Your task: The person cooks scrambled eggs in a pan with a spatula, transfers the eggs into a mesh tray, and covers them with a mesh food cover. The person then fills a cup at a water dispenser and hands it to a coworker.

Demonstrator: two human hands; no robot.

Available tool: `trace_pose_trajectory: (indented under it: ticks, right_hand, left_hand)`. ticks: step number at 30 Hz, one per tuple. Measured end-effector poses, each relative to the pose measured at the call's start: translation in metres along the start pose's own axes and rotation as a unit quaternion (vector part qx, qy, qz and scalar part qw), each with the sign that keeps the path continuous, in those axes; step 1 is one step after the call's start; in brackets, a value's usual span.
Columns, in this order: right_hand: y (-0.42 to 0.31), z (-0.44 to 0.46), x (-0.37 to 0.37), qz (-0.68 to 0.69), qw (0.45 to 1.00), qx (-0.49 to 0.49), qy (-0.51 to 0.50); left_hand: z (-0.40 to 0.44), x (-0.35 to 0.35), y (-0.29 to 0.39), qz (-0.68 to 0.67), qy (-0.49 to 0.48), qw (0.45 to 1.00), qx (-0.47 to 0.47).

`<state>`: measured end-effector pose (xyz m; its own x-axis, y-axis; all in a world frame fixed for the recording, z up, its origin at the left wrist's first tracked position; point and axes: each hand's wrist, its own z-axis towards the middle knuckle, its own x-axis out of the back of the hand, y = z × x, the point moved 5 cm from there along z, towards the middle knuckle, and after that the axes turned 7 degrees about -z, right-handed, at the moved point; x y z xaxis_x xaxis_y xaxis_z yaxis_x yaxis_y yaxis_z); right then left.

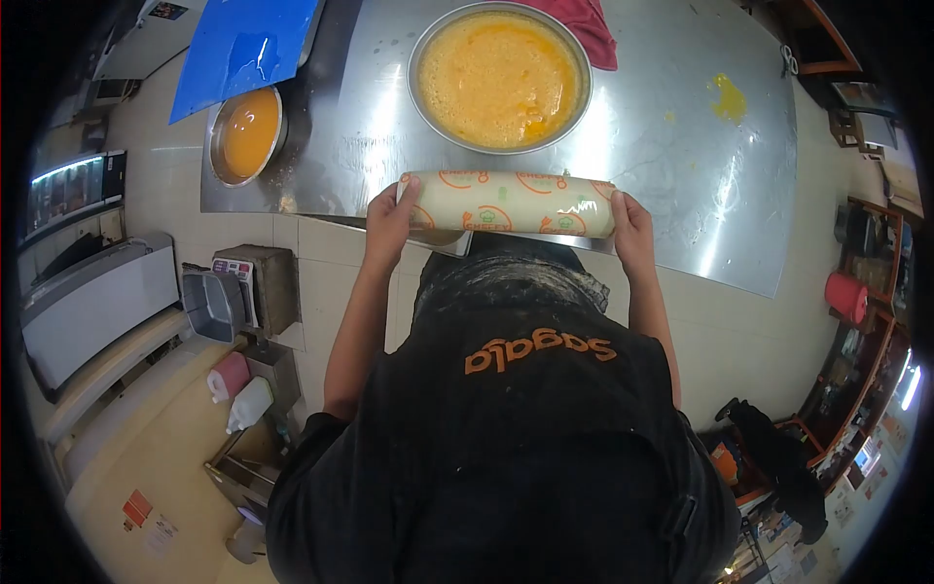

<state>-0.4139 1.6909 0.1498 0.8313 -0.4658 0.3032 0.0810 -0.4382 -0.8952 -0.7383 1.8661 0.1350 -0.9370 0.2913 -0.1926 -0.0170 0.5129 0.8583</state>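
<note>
My left hand (389,222) and my right hand (634,230) grip opposite ends of a roll of printed wrap (511,204). The roll is pale and shiny, with orange and green logos. It lies level between my hands, in front of my body at the near edge of the steel table (681,185). Just beyond it stands a large round metal pan (500,151) filled with a frothy yellow-orange liquid (491,83). My thumbs rest on the near-upper side of the roll; most of my other fingers are hidden behind it.
At the table's left stands a smaller metal bowl (283,136) of orange liquid, partly under a blue board or lid (238,58). A red cloth (589,29) lies behind the pan. Yellow liquid (728,99) is spilled at right. A grey tub (211,307) and jugs (250,404) stand lower left.
</note>
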Motion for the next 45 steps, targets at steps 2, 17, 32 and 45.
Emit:
trace_pose_trajectory:
  ticks: [2, 17, 32, 45]
  right_hand:
    - [0.003, 0.003, -0.001, 0.032, 0.998, -0.047, 0.007]
    - [-0.007, -0.001, 0.004, -0.098, 0.987, -0.008, 0.128]
    - [-0.047, -0.026, -0.003, -0.309, 0.89, 0.31, 0.124]
    - [-0.082, 0.007, 0.014, -0.386, 0.851, 0.339, -0.11]
  left_hand:
    - [-0.002, -0.003, 0.005, -0.011, 0.0, 1.0, 0.006]
    - [-0.027, -0.018, 0.04, 0.331, 0.003, 0.883, -0.332]
    - [-0.024, -0.024, 0.035, 0.337, -0.029, 0.871, -0.356]
    - [-0.022, -0.019, 0.035, 0.336, -0.04, 0.875, -0.347]
